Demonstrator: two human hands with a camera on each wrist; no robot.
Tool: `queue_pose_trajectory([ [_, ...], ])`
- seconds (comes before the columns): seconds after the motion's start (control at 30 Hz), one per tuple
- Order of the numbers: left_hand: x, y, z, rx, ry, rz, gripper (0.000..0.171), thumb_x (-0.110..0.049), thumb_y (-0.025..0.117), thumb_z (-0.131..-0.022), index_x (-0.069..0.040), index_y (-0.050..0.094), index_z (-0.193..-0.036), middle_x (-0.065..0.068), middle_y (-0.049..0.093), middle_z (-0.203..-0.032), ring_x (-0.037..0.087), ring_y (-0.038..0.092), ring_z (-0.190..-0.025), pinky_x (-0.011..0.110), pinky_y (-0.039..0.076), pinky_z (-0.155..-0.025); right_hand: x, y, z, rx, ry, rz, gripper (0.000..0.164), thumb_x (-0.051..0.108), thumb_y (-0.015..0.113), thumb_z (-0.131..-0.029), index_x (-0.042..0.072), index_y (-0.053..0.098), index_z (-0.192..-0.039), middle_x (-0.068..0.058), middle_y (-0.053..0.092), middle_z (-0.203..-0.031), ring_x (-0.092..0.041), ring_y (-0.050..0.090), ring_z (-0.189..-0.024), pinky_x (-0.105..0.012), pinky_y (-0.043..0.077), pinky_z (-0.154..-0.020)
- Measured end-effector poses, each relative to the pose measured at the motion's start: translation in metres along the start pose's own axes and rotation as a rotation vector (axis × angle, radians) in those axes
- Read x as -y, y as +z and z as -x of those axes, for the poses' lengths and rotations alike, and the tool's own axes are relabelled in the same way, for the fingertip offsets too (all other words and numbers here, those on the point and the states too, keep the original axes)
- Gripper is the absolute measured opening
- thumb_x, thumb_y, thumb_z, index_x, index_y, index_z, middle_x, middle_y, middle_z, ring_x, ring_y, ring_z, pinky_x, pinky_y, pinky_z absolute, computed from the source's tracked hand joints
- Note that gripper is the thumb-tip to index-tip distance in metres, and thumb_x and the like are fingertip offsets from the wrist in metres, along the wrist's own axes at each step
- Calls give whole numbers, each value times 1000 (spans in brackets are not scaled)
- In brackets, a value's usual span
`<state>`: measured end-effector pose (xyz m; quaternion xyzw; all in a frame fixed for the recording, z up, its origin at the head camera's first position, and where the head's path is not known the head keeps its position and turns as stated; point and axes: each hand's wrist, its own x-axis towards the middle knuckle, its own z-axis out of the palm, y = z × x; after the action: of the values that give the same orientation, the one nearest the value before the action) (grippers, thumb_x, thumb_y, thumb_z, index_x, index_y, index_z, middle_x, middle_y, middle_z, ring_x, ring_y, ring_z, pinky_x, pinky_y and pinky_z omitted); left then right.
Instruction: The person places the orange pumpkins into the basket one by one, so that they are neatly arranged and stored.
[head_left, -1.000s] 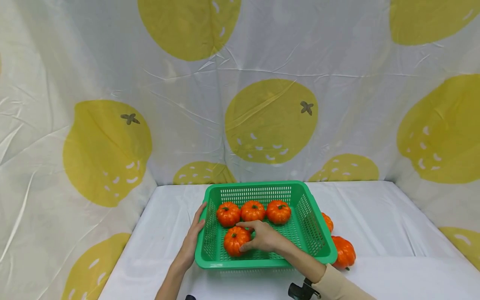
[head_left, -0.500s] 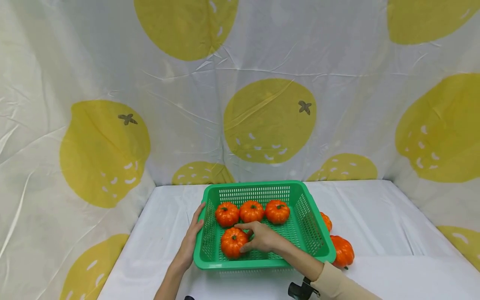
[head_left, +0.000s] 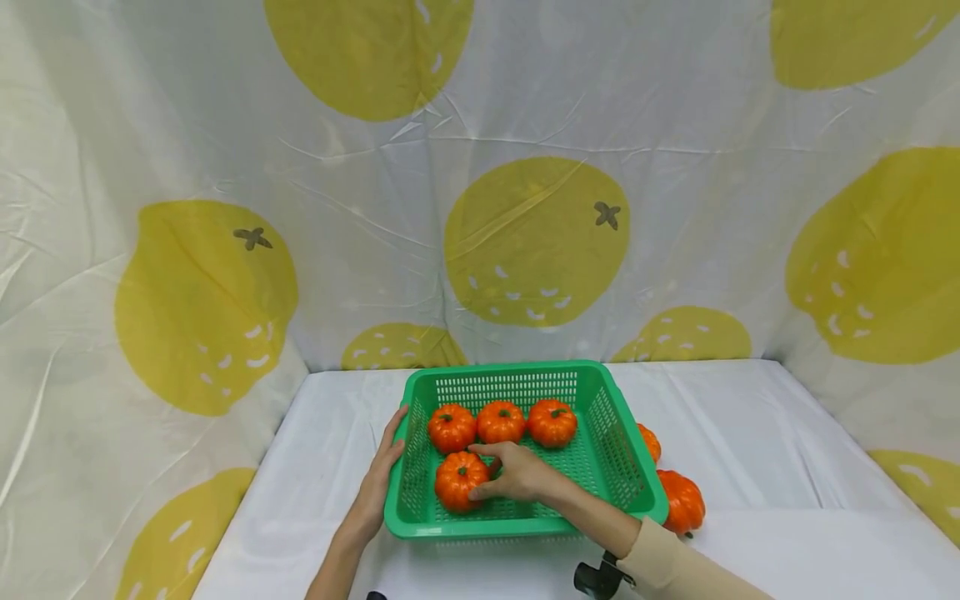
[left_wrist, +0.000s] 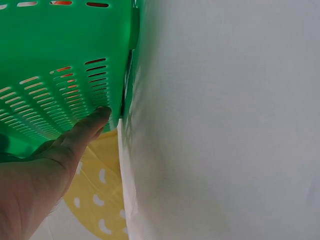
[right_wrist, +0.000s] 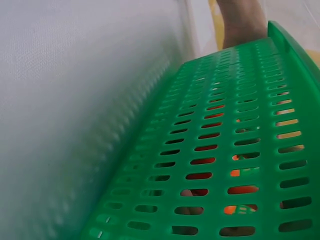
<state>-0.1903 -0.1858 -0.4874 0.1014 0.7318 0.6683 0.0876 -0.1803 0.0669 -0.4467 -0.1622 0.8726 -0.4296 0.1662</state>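
Observation:
A green slotted plastic basket (head_left: 517, 528) rests on the white-covered table. In it lie several orange toy pumpkins. Three of them, the left pumpkin (head_left: 452, 429), the middle pumpkin (head_left: 500, 422) and the right pumpkin (head_left: 552, 423), form a back row. My right hand (head_left: 517, 475) reaches over the front rim, thumb and index finger curled about the right side of a front pumpkin (head_left: 459, 483). The other right fingers are hidden. My left hand (head_left: 375, 483) rests along the basket's left side; in the left wrist view a straight finger (left_wrist: 87, 129) touches the slotted outer wall.
Outside the basket on the right, a front-right pumpkin (head_left: 681, 502) lies on its side, and a far-right pumpkin (head_left: 648, 442) shows partly behind the rim. A lemon-print curtain (head_left: 375, 250) hangs close behind and beside the table (head_left: 765, 467).
The front pumpkin has shifted slightly left in the basket, with my right thumb and fingers following at its right side. My left hand stays on the basket. The whole head view drifts slightly.

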Motion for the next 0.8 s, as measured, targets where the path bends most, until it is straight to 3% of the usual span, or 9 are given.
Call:
queue_pose_trajectory([
  [0.13,0,1,0,2,-1,4,55,-41,21,-113,-36,13,-166,7,1,-176,41,1,-161,70,4,-123,-1,0,0,4,-1,0,72,20,87,-84,2,57,-146,-11,67,-97,-18,57,-80,-29,44,-66],
  [0.27,-1,0,0,5,-1,6,54,-42,20,-113,-36,13,-166,6,0,-176,41,0,-161,70,2,-124,0,2,-2,18,-10,-10,69,17,85,-86,3,56,-147,-9,66,-94,-20,67,-70,-26,47,-63],
  [0.53,-3,0,2,5,-5,21,54,-41,21,-113,-37,14,-166,6,1,-176,41,-2,-161,72,1,-123,2,10,-5,53,-63,90,68,26,82,-90,9,55,-150,-1,65,-69,-20,69,-60,-24,46,-61],
  [0.8,-6,0,6,0,-15,22,54,-43,21,-113,-37,13,-166,4,0,-177,40,-3,-162,71,1,-123,6,11,-6,66,-77,100,68,27,82,-89,10,55,-150,-1,65,-72,-21,69,-59,-22,46,-62],
])
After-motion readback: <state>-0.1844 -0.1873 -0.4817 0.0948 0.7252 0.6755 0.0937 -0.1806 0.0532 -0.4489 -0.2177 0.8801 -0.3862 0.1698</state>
